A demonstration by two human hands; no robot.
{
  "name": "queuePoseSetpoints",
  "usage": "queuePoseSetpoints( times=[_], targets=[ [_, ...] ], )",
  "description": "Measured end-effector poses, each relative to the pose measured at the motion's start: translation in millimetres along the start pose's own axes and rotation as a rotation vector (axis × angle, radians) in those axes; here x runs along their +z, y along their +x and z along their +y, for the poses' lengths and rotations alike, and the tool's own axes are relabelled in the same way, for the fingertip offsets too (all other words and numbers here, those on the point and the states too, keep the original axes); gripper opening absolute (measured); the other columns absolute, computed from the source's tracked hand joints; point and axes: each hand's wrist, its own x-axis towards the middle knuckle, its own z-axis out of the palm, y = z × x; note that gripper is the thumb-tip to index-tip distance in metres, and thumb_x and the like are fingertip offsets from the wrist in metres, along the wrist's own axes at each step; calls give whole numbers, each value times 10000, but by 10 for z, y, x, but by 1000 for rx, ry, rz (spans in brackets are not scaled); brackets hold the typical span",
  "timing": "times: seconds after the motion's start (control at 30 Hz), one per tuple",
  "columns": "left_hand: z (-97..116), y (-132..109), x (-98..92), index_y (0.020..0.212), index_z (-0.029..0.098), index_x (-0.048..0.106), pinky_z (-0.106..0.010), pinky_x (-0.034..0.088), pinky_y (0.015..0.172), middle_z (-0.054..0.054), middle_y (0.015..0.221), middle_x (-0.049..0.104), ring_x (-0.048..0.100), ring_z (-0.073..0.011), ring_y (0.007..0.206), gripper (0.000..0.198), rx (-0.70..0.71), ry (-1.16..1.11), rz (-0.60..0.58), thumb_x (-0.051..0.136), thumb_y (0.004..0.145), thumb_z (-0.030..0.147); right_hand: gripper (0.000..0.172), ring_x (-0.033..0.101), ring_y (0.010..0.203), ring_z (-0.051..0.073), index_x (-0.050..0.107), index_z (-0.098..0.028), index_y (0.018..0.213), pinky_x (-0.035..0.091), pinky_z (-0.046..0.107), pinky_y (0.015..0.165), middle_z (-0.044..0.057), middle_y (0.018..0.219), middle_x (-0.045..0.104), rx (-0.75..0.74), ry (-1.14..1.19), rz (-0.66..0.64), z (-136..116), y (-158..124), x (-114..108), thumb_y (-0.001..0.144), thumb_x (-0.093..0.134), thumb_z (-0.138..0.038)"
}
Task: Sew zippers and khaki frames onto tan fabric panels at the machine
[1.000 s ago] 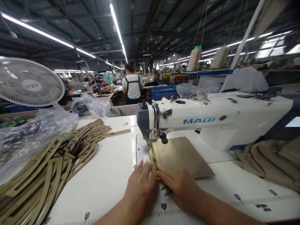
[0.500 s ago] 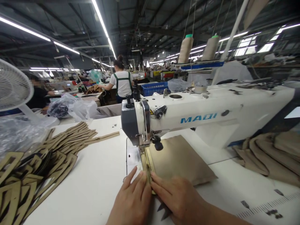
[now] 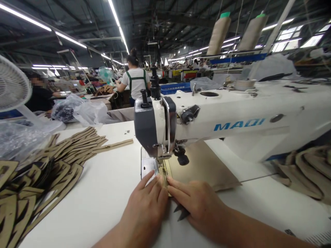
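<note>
A brown fabric piece (image 3: 201,167) with a metal-toothed zipper (image 3: 164,174) along its left edge lies under the needle area of a white sewing machine (image 3: 240,113). My left hand (image 3: 146,203) rests with fingers stretched out on the zipper's left side, fingertips just short of the presser foot. My right hand (image 3: 198,203) presses its fingertips on the zipper's right side. Two dark pointed blades of scissors or snips (image 3: 182,213) stick out from under the right palm, with curled fingers around them. Their handles are hidden.
A heap of brown zipper strips (image 3: 69,151) covers the table's left, near plastic bags (image 3: 23,144) and a white fan (image 3: 12,82). Brown fabric pieces (image 3: 307,172) are stacked at right. Thread cones (image 3: 219,34) stand behind the machine. A person (image 3: 137,82) works farther back.
The zipper and fabric have slid forward under the machine, both hands moving with them. The view has shifted slightly closer to the machine.
</note>
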Motion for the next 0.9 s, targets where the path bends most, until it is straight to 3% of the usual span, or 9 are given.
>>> queuePoseSetpoints(
  times=[0.1,0.2,0.27,0.33,0.4,0.53,0.9],
  targets=[
    [-11,10,16,895,119,601,-389,475,947,-92,892,689,652,-186,885,354,-11,1,-9,253,954,138,388,609,572,176,625,-103,1015,462,291,489,123,1098,645,30,63,10,20,25,4,752,347,-40],
    [-6,5,29,848,118,595,-380,478,932,-93,848,682,651,-183,841,337,-10,2,-3,272,944,124,304,635,737,198,606,-139,1028,497,300,618,104,1093,635,67,185,-23,51,38,-46,792,419,-98],
    [0,-2,33,795,125,587,-383,490,906,-86,803,674,651,-185,805,336,-12,16,9,283,940,122,235,623,800,231,589,-143,1021,500,341,670,116,1028,625,196,208,-62,80,59,-106,836,481,-238],
    [2,-13,34,766,128,578,-385,498,886,-84,786,668,650,-188,792,330,-18,36,16,292,932,110,271,606,780,251,581,-131,972,492,381,664,130,928,606,342,172,-104,117,100,-174,883,434,-341],
    [1,-28,36,771,126,575,-393,494,890,-95,815,667,647,-194,814,318,-18,56,12,297,923,98,299,595,755,239,582,-133,919,480,376,666,121,863,591,400,169,-167,161,160,-231,927,338,-306],
    [1,-60,44,803,123,573,-406,486,898,-108,863,663,639,-201,850,271,-32,51,-10,326,908,87,238,597,740,184,606,-149,931,460,284,662,83,844,617,319,247,-247,262,291,-263,917,370,-176],
    [-27,-4,34,821,106,573,-377,537,809,-118,830,656,634,-204,767,224,-29,-31,-58,360,882,70,183,614,713,153,680,-217,885,437,230,617,29,784,656,190,-1,-82,406,315,-28,876,497,-212]
  ],
)
